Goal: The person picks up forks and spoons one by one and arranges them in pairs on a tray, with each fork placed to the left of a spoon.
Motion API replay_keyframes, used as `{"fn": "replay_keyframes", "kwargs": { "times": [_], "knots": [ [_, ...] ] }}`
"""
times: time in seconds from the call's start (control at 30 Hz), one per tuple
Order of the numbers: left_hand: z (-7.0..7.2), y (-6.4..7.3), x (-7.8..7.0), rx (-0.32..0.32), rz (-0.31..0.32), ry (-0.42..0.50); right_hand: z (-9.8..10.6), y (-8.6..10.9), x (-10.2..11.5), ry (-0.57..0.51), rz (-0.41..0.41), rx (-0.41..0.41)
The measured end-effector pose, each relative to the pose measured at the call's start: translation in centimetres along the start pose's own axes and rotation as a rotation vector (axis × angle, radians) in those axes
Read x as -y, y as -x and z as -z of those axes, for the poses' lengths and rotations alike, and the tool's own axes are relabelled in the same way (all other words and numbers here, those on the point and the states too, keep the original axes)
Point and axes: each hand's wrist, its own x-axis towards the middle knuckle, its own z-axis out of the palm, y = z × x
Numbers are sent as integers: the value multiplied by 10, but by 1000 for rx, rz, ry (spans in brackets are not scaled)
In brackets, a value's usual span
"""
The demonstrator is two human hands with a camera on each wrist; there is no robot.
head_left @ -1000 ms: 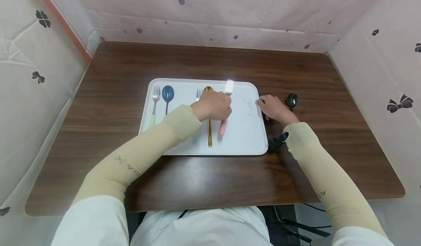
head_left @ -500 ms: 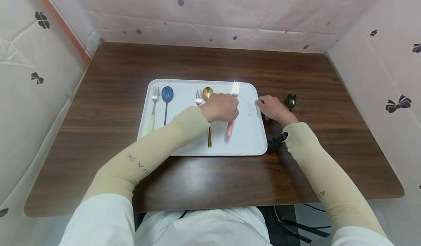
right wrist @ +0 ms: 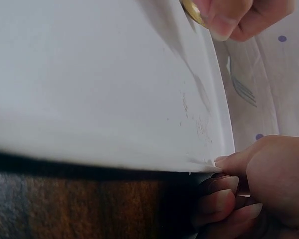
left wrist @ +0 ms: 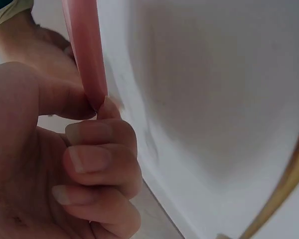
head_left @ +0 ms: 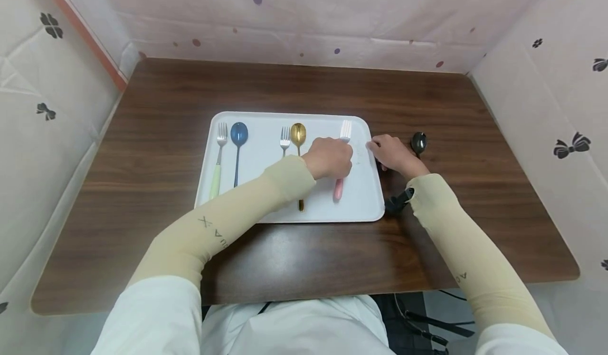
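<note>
My left hand point(head_left: 330, 157) is over the right part of a white tray point(head_left: 366, 202), pinching a pink-handled fork point(head_left: 339, 189) between thumb and index finger. In the left wrist view the pink handle point(left wrist: 84, 50) rises from that pinch, with the other fingers curled below. The fork's silver tines point(right wrist: 243, 87) show past the tray in the right wrist view. My right hand point(head_left: 393, 154) grips the tray's right rim, thumb on top and fingers curled beneath. Left of the fork lie a gold spoon point(head_left: 298, 133) and a small silver fork point(head_left: 284, 140), partly hidden by my left arm.
Toward the tray's left side lie a blue spoon point(head_left: 239, 134) and a green-handled fork point(head_left: 216, 181). A black spoon point(head_left: 418, 143) is on the brown table point(head_left: 475, 186) beyond my right wrist. Patterned sheets point(head_left: 304, 17) hang around the table.
My left hand has moved right and slightly nearer me with the pink-handled fork, uncovering more of the gold spoon and small fork. The right hand stays at the tray rim.
</note>
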Motion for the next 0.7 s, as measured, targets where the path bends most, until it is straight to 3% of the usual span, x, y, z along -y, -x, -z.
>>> {"fn": "replay_keyframes", "kwargs": {
  "times": [0.27, 0.7],
  "knots": [
    [-3, -6, -8, 15, -6, -27, 1, 2, 2, -33, -20, 18],
    [-6, -9, -9, 17, 13, -34, 0, 3, 2, -25, -20, -1]
  ]
}}
